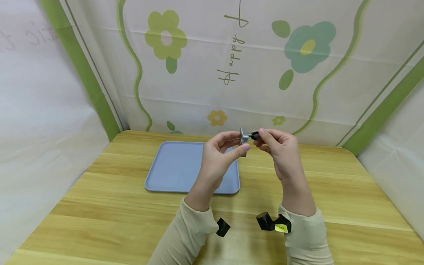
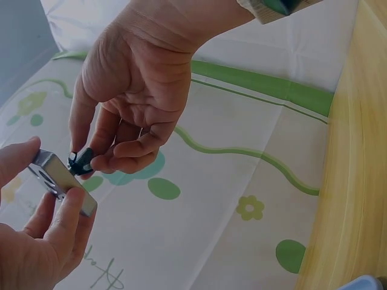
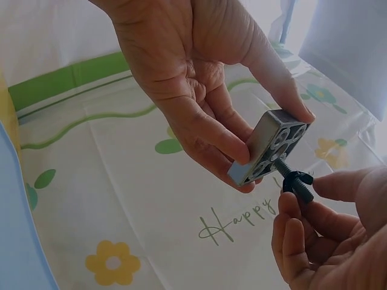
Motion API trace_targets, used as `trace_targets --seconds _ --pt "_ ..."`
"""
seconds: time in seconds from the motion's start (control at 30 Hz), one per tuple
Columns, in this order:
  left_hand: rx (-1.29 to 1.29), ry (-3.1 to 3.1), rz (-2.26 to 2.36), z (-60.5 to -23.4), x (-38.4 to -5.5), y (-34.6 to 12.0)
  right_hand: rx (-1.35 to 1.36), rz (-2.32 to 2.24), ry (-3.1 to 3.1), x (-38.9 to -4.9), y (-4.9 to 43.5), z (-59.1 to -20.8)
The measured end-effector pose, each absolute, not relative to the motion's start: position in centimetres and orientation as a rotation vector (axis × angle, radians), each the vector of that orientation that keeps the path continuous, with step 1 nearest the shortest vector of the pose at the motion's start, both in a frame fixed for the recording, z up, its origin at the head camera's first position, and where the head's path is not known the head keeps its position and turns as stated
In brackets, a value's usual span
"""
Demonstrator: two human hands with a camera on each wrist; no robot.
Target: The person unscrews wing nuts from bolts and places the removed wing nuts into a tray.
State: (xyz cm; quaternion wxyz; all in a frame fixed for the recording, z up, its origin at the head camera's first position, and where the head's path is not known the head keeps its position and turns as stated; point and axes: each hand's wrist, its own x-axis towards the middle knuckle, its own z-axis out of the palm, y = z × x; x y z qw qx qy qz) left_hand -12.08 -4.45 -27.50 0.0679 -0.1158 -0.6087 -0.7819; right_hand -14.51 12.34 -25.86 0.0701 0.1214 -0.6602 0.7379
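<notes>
My left hand (image 1: 215, 158) grips a small rectangular metal block (image 3: 261, 147) by its edges, between thumb and fingers, above the table. Round recesses show on the face turned to the right. From that face a threaded bolt (image 3: 283, 167) sticks out. A dark wing nut (image 3: 293, 179) sits on the bolt, apart from the block, with some thread showing beyond it. The thumb and fingertips of my right hand (image 1: 283, 149) pinch this wing nut. In the left wrist view the nut (image 2: 82, 161) is partly hidden by those fingers.
A blue-grey tray (image 1: 180, 165) lies on the wooden table (image 1: 116, 206) at the left, partly behind my left hand and forearm. A white fabric wall (image 1: 198, 88) with printed flowers rises at the table's back edge, with more fabric panels at both sides.
</notes>
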Motion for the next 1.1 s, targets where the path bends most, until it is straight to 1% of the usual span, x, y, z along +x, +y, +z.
trace_targets --seconds 0.27,0.53,1.1 --pt "-0.348 -1.836 -2.349 -27.44 -12.08 -4.47 0.394 2.228 -1.982 -14.53 12.39 -25.78" --pt "-0.336 -1.837 -2.348 -27.46 -12.17 -4.53 0.483 2.275 -1.941 -14.51 12.56 -25.79" --pt "-0.324 -1.837 -2.349 -27.40 -12.05 -4.55 0.610 2.192 -1.942 -14.62 12.62 -26.11"
